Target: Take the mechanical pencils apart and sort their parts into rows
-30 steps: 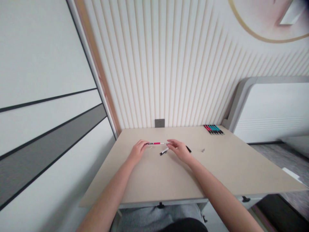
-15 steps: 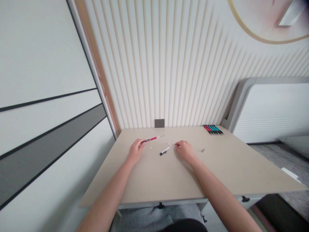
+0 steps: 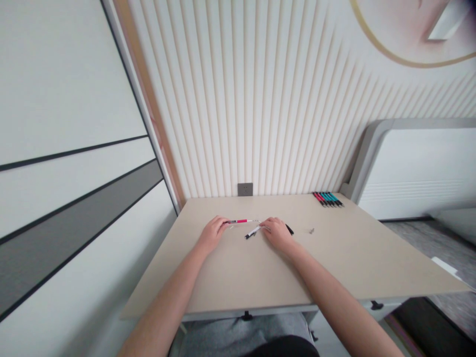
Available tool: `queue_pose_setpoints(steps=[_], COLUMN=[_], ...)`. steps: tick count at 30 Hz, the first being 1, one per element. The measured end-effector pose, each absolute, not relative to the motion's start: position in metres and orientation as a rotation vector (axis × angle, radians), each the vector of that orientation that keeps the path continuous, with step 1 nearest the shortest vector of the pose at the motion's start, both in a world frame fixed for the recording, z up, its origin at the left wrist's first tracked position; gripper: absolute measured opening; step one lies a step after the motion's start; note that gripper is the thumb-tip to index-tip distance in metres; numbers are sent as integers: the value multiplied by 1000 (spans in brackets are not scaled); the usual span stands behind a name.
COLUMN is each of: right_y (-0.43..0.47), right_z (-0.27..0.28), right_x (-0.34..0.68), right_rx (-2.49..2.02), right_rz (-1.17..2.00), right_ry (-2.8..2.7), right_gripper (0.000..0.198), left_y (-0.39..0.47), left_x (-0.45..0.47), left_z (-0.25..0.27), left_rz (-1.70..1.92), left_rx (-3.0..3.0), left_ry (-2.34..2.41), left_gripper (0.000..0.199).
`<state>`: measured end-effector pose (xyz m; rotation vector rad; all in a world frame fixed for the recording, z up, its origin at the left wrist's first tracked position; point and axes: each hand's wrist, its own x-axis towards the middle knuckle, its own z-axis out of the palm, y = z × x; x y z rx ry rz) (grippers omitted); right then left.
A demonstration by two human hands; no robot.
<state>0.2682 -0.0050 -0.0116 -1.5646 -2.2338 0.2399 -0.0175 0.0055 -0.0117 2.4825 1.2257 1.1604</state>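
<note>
My left hand [image 3: 213, 232] is closed around the black end of a red-and-black pen [image 3: 241, 221], which points right with a thin pale refill or tip sticking out. My right hand [image 3: 277, 231] is low over the table, its fingers bent together close to the pen's thin end; what they pinch is hidden. Under its fingertips reaches a white-and-black pen part [image 3: 252, 233] lying at a slant. From the right side of this hand a black piece [image 3: 289, 229] shows. Close to my left fingertips lies a small white bit [image 3: 232, 227].
Several red and teal pens [image 3: 327, 199] lie in a row at the table's back right. Small metallic bits [image 3: 311, 230] rest right of my right hand. The beige table [image 3: 241, 277] meets a ribbed wall with a dark socket [image 3: 245, 189].
My right hand has shifted left, toward the red-and-black pen's thin end. The pen has swung to nearly level. The black piece beside my right hand has come into view.
</note>
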Motion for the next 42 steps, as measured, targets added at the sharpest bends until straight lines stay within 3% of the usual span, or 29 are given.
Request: queue_pose_setpoints(steps=[25, 32, 42], right_y=[1, 3, 2], right_z=[-12, -6, -3], right_x=[283, 308, 324], right_rx=[-1830, -2148, -2177], right_rz=[87, -73, 242], right_ry=[-2069, -1797, -1811], right_gripper=[29, 32, 24], left_y=[6, 5, 5], left_x=[-18, -18, -18], left_z=[-11, -11, -10], left_rz=[1151, 1132, 1126], left_rx=[2491, 2480, 2481], left_ry=[1237, 1240, 1237], left_gripper=[20, 21, 22])
